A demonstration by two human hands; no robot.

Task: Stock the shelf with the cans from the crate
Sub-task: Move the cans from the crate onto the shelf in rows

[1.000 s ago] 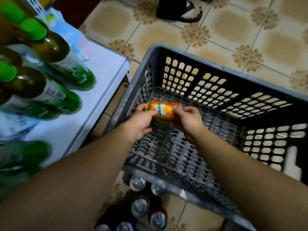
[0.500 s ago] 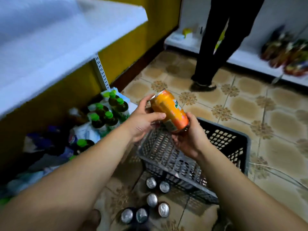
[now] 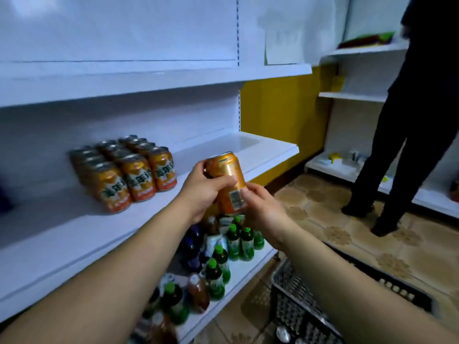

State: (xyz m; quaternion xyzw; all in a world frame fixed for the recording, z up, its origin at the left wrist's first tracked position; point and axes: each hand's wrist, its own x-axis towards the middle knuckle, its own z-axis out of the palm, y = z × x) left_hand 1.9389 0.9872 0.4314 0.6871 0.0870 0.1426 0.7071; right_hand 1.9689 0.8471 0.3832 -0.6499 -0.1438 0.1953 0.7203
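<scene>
1. The fingers (image 3: 219, 182) of the left hand (image 3: 200, 194) curl round the upper half of the orange can (image 3: 227, 170). The thumb lies across its front and the index finger hooks near the top rim.
2. The right hand (image 3: 264, 211) cups the lower half of the can. Its thumb presses beside the barcode, and its other fingers are hidden behind the can.
3. The can is glossy orange with a silver rim and a small blue mark near the top. A white barcode panel faces the camera. It tilts slightly, with its top leaning left.
4. It is held in the air in front of the middle shelf (image 3: 62, 219), just off the front edge. It sits right of the stocked cans (image 3: 126, 172) and apart from them.
5. Both bare forearms reach forward and upward from the bottom of the view and meet at the can.
6. The stocked cans stand upright in a tight block, three across and several deep. They are orange with white lettering.
7. Below the hands, green-capped bottles (image 3: 239, 242) crowd the bottom shelf.
8. The grey crate (image 3: 293, 301) sits on the tiled floor (image 3: 347, 232) under the right forearm.
9. A person in dark clothes (image 3: 409, 120) stands at the right, by other white shelves.
</scene>
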